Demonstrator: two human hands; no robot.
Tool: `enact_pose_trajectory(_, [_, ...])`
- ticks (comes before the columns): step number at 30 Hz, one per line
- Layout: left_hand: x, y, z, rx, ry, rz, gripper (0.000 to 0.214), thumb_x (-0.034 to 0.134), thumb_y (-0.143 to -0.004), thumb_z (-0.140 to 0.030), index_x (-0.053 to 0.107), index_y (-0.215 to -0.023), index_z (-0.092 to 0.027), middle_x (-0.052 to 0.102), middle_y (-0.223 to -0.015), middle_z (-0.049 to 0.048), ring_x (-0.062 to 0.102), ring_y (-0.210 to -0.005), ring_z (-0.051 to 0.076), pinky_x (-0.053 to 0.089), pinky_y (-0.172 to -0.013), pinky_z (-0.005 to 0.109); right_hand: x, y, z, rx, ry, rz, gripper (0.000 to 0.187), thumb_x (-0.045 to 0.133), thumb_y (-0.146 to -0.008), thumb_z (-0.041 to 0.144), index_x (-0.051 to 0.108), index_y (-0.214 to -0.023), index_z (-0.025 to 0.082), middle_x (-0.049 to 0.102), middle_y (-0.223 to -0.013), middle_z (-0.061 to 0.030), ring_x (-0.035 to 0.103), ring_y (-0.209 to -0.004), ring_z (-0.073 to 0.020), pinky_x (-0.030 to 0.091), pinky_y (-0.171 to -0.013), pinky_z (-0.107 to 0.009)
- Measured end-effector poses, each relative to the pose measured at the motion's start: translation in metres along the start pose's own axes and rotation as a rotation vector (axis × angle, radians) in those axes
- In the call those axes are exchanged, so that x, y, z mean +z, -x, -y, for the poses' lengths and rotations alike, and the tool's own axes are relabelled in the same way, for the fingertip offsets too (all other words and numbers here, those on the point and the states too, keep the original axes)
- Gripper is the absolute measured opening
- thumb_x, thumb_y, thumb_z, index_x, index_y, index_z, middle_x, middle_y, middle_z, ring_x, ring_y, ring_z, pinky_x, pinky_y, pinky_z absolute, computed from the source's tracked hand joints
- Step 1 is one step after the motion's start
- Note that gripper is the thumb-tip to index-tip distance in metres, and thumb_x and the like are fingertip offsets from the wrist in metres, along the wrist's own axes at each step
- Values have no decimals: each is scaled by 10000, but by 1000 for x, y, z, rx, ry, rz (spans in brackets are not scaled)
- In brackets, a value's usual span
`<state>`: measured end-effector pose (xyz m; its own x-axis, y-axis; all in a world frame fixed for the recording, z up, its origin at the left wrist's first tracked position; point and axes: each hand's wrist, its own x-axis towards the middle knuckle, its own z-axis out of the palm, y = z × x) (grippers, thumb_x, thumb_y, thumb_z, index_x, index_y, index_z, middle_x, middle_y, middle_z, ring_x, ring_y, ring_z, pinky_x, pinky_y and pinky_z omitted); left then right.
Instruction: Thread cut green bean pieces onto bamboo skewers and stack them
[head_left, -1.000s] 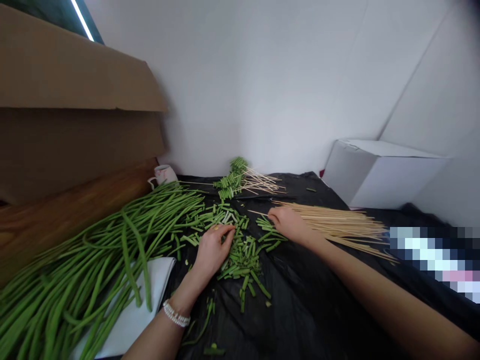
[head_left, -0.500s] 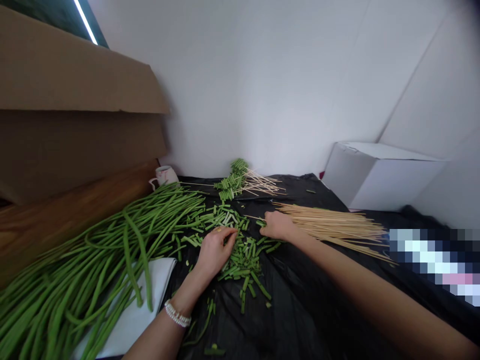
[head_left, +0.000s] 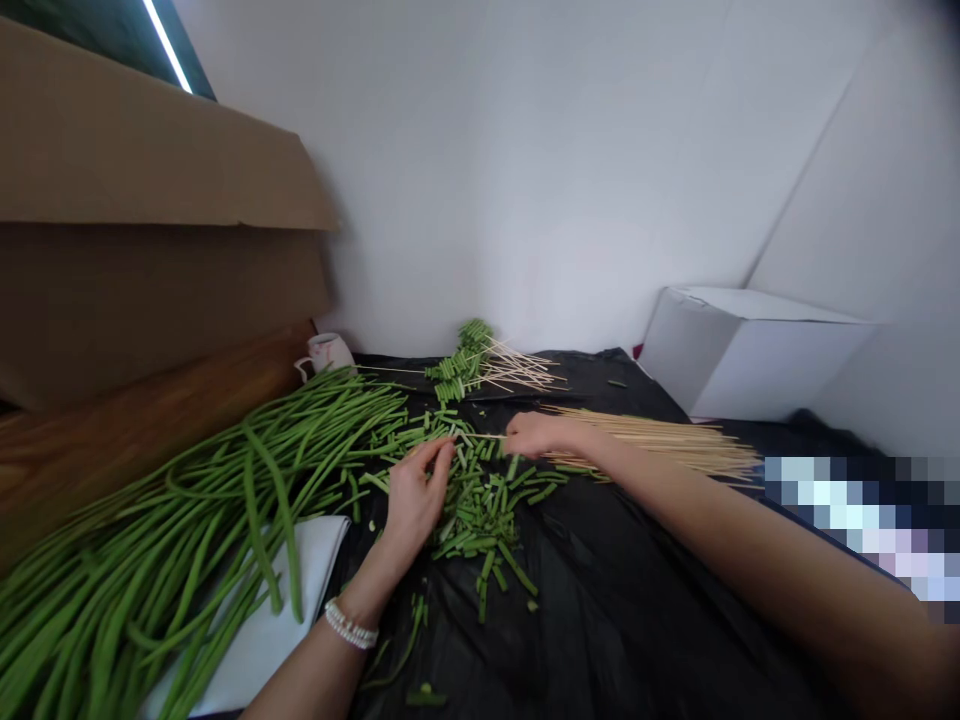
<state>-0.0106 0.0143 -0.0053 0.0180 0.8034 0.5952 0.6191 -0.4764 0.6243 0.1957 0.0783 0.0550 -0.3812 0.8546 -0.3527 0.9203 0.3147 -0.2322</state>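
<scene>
My left hand (head_left: 412,495) hovers over a heap of short cut green bean pieces (head_left: 480,500), its fingertips pinched on one piece. My right hand (head_left: 534,434) is closed around a thin bamboo skewer (head_left: 487,436) whose tip points left toward the left hand. Both hands are close together above the black plastic sheet (head_left: 600,600). A loose pile of bare skewers (head_left: 660,445) lies just right of my right hand. Skewers threaded with bean pieces (head_left: 469,362) lie at the back.
A large heap of long green beans (head_left: 187,530) fills the left, partly on a white board (head_left: 285,620). A cup (head_left: 324,351) stands at the back left under a cardboard box (head_left: 150,220). A white box (head_left: 750,350) sits at the right by the wall.
My right hand has moved left from the skewer pile with one skewer, toward the left hand. My left hand has lifted slightly and pinched a bean piece.
</scene>
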Motion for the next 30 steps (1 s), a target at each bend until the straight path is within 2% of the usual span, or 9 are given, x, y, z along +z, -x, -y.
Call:
enact_pose_trajectory(2, [-3, -2, -3, -27, 30, -64, 276, 476, -908, -323, 672, -1045, -184, 708, -995, 60, 645, -928, 195, 470, -854, 311, -5, 6, -7, -90, -84, 53, 447, 500, -797, 534, 711, -860, 145, 702, -771, -62, 597, -626, -143, 414, -547, -219])
enact_pose_trajectory(4, [-5, -3, -5, -27, 41, -84, 287, 462, -915, -325, 669, -1051, -181, 702, -990, 62, 639, -932, 197, 468, -855, 312, -6, 14, -18, -153, -168, 41, 485, 512, -784, 581, 704, -899, 150, 686, -751, -34, 549, -592, -116, 389, -527, -209])
enact_pose_trajectory(8, [-5, -2, -6, -33, 55, -40, 291, 451, -917, -332, 672, -1042, -189, 701, -975, 60, 645, -901, 198, 480, -827, 310, 7, 36, -49, -41, -80, -68, 215, 603, -738, 310, 710, -830, 148, 667, -725, -8, 545, -622, -111, 358, -543, -196])
enact_pose_trajectory(11, [-2, 0, -6, -22, 52, 1, 291, 450, -917, -333, 671, -1046, -194, 703, -990, 60, 647, -912, 200, 479, -840, 313, 25, 48, -64, 48, 6, -124, 124, 580, -710, 175, 693, -740, 133, 658, -686, -28, 549, -609, -120, 331, -536, -207])
enact_pose_trajectory(15, [1, 1, -5, 5, 36, 38, 282, 459, -912, -328, 678, -1026, -192, 708, -979, 59, 647, -917, 202, 479, -835, 314, 48, 50, -66, 122, 95, -242, 197, 496, -776, 148, 674, -854, 118, 682, -848, -108, 600, -727, -171, 357, -607, -241])
enact_pose_trajectory(18, [2, 1, -2, 14, 17, 38, 275, 465, -909, -328, 686, -997, -189, 710, -965, 59, 645, -916, 203, 479, -824, 313, 55, 48, -63, 137, 134, -293, 200, 483, -794, 145, 662, -878, 112, 678, -906, -144, 617, -795, -208, 374, -656, -268])
enact_pose_trajectory(21, [3, 1, 0, 10, 6, 42, 271, 469, -906, -334, 690, -973, -194, 714, -955, 53, 652, -898, 201, 484, -805, 308, 49, 49, -61, 111, 144, -296, 154, 515, -771, 137, 657, -828, 120, 676, -879, -131, 615, -782, -201, 370, -654, -264])
enact_pose_trajectory(27, [3, 1, -1, 17, 5, 43, 268, 483, -900, -330, 697, -968, -185, 717, -948, 51, 651, -892, 195, 481, -805, 299, 11, 70, -72, 49, 79, -306, 186, 503, -767, 165, 628, -905, 168, 653, -814, -31, 553, -689, -129, 314, -562, -222])
enact_pose_trajectory(30, [3, 0, -1, 22, 2, 37, 262, 497, -892, -330, 701, -958, -180, 718, -930, 52, 655, -859, 192, 485, -783, 293, 9, 84, -82, 55, 63, -262, 163, 495, -787, 192, 637, -865, 170, 642, -754, -19, 518, -615, -118, 294, -541, -228])
